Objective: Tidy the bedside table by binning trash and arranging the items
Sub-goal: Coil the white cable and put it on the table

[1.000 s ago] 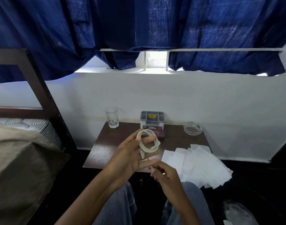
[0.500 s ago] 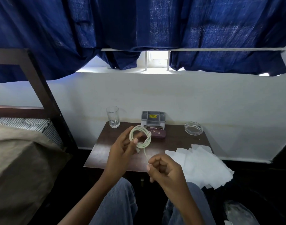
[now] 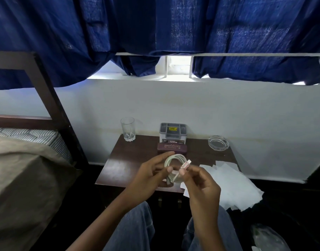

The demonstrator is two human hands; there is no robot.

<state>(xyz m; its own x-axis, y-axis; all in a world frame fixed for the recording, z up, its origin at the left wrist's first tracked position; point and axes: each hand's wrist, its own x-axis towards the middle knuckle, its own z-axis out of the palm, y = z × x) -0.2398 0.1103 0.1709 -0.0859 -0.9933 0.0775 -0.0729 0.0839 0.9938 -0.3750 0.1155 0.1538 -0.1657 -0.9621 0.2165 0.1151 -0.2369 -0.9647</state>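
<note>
Cable [image 3: 175, 156], coiled, is held over the bench's [image 3: 133, 156] front edge by the left hand [image 3: 150, 176], its grip curled round the loops. The plug end is pinched in the right hand [image 3: 200, 185]. It has been raised to the loops (half a second ago the tail was drawn lower), so winding seems nearly finished.

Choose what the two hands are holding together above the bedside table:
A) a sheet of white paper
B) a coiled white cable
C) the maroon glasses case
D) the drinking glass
B: the left hand holds the coiled white cable by its loop, and the right hand pinches the cable's plug end.
</note>
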